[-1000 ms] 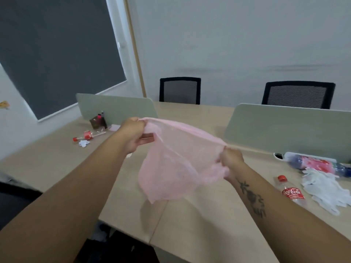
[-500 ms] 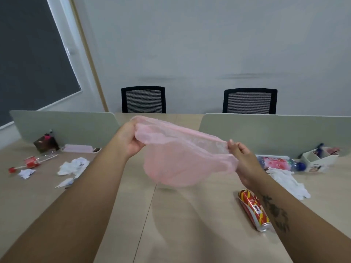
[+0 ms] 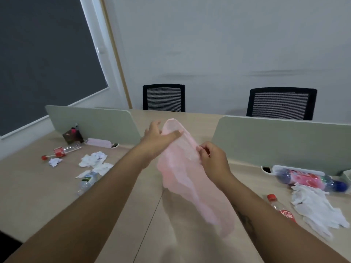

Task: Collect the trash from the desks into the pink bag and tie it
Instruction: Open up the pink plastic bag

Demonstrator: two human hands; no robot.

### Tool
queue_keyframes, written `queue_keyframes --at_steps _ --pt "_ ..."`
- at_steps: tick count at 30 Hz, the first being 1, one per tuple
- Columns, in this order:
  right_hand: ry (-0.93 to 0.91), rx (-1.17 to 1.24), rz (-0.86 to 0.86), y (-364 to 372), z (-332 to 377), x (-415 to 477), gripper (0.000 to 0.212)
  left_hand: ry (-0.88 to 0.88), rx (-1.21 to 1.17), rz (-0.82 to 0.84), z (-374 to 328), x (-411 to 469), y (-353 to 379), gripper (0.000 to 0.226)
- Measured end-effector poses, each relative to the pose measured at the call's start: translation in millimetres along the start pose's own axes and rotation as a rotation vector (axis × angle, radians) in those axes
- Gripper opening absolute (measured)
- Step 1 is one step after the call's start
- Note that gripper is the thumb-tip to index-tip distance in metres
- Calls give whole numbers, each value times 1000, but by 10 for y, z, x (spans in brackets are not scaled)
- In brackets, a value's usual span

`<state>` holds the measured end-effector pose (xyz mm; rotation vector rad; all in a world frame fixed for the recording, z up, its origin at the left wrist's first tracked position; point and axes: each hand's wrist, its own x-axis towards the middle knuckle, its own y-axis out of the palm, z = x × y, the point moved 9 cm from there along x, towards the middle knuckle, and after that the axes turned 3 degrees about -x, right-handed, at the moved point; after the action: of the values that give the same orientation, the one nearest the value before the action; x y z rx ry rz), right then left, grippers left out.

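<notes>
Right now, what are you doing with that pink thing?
A person is holding a thin pink bag up over the desk with both hands, the left hand near its top and the right hand pinching its edge. It looks empty. Bottles and crumpled white tissues lie on both sides, none picked up yet.

You're facing a plain pale grey wall. Two black mesh-backed office chairs sit right in front of it, with pale green desk divider panels nearer you, and a dark roller-blind window off to its left.
</notes>
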<state>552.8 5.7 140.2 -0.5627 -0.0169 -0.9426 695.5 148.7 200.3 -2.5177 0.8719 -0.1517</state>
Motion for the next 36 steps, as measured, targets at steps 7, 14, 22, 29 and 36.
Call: queue_keyframes --at_steps 7,14,22,29,36 --pt "231 135 -96 239 -363 20 30 -263 -152 -58 1085 -302 334 34" --pt "515 533 -1 284 -800 6 28 -471 -536 135 1465 89 184 17" --pt "475 308 165 303 -773 -208 41 -415 -531 379 1278 741 46 32" --pt "539 351 -140 141 -943 -227 42 -316 -448 342 1260 1100 -5 34" --pt "508 60 -444 -98 -742 -265 53 120 -147 35 983 1174 -137 40"
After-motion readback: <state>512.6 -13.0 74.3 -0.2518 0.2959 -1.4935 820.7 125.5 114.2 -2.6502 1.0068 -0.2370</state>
